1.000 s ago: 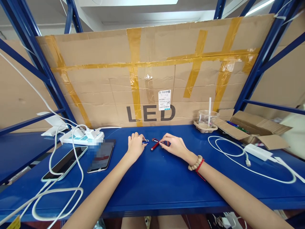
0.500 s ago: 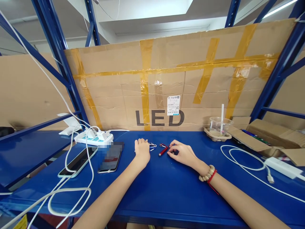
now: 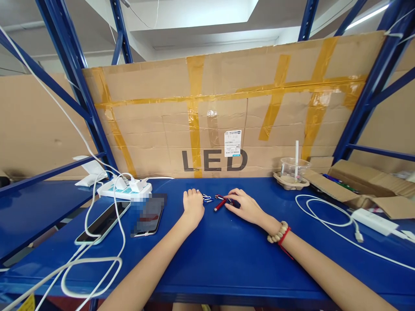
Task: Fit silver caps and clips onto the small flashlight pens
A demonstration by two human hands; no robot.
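The red pen [image 3: 220,204] lies on the blue tabletop [image 3: 227,255] between the two hands, its long axis slanting from lower left up to upper right, the upper end running under the fingertips of the right hand [image 3: 244,206]. That hand rests palm down with fingers curled forward onto the pen's far end, touching it; whether it truly pinches it is too small to tell. The left hand [image 3: 192,204] sits just to the left, loosely curled, fingertips next to a small cluster of metal clips [image 3: 207,198]. The pen's lower end points toward the gap between the hands, nearer the right one.
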